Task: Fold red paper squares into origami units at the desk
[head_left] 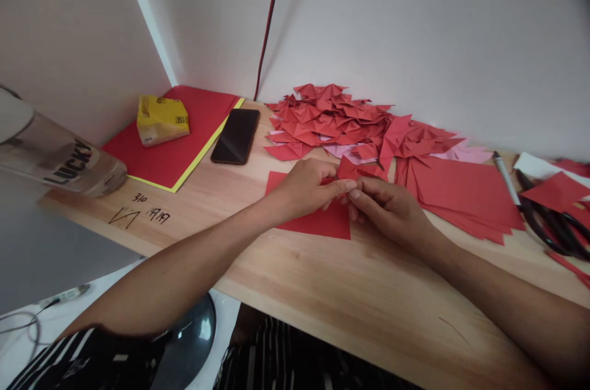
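Both hands meet over the wooden table and pinch a small folded piece of red paper [349,168]. My left hand [310,186] grips its left side, with the thumb pointing right. My right hand [385,202] is closed on the lower right part, its thumb touching the left thumb. The fingers cover much of the paper's lower half. Under the hands lies a flat red paper sheet [318,223]. Just behind is a heap of folded red paper pieces [322,123], with some pink ones among them. A fanned stack of red sheets [470,193] lies right of my right hand.
A black phone [236,136] and large red sheets [203,107] bearing a yellow packet [162,120] lie at the left. A clear bottle [69,156] leans in from the left edge. Black-handled scissors [548,227] and a pen [506,178] are at the right. A wall [415,27] rises behind.
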`<state>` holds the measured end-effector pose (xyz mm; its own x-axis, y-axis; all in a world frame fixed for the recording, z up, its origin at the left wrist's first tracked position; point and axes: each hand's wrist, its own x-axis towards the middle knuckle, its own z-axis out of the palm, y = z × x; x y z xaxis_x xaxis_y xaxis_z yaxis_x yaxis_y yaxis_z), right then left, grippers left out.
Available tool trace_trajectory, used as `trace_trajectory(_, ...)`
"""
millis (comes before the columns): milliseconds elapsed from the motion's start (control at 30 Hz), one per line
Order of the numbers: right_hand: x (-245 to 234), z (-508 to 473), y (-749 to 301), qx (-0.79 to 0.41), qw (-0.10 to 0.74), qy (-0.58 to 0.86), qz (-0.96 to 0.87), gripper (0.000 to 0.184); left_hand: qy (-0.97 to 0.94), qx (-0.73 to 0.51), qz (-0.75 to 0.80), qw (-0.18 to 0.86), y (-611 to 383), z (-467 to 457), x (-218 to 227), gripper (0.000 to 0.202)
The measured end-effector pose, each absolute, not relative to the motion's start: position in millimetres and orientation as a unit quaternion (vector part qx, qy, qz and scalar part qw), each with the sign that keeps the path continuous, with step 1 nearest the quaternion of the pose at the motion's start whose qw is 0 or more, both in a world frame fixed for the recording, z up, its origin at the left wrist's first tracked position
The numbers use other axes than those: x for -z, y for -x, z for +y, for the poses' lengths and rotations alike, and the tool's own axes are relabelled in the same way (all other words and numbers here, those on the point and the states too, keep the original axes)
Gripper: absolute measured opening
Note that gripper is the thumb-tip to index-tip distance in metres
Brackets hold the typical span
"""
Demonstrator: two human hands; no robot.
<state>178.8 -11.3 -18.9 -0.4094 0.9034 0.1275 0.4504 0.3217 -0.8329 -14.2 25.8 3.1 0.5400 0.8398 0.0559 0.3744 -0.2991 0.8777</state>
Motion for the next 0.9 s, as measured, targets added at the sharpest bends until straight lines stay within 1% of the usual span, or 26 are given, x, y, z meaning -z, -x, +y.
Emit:
trace_trajectory(167, 18.5, -12.2, -178.8, -0.369, 0.311, 0.459, -0.746, 0.036, -0.748, -0.276, 0.41, 0.443, 13.7, 25.2, -3.8, 0.043)
trace_trajectory(400, 19.3, -13.7, -178.2, -0.395, 0.328, 0.473, -0.716, 0.037, -0.72, -0.295, 0.39, 0.493, 13.4, 25.6, -1.8, 0.041)
trace_trajectory(733, 19.4, -12.1, -179.8, -0.378, 0.313, 0.466, -0.736, 0.036, -0.769, -0.293, 0.376, 0.425, 14.4, 27.0, -4.6, 0.044)
trace_trajectory(900, 17.9, -13.1, -178.8, -0.374, 0.318, 0.475, -0.731, 0.037, -0.756, -0.289, 0.393, 0.436, 14.6, 26.1, -5.5, 0.044)
